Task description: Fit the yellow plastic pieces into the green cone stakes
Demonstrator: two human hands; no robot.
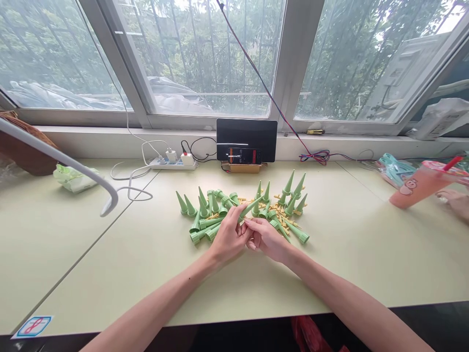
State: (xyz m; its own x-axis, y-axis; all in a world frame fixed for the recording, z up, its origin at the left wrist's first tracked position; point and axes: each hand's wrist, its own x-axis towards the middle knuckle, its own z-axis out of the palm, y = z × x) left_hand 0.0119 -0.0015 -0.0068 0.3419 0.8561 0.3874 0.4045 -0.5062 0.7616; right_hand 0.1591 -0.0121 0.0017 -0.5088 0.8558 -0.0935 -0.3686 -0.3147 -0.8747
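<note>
My left hand (230, 233) is closed around a green plastic cone spike (252, 206), whose tip slants up to the right. Pressed against it, my right hand (268, 239) has its fingers pinched near the spike's wide end; what sits in that pinch is hidden by the fingers. Around both hands lie more green spikes (205, 234), several standing upright on their caps (287, 186) and others on their sides. Small yellow plastic pieces (281, 215) are heaped among them, mostly behind and right of my right hand.
A phone (245, 155) showing a timer leans on a dark tablet (246, 134) at the back. To its left is a power strip (176, 162) with cables. A drink cup (421, 185) stands right, beside another person's hand (454, 201). A white curved bar (73, 168) crosses the left.
</note>
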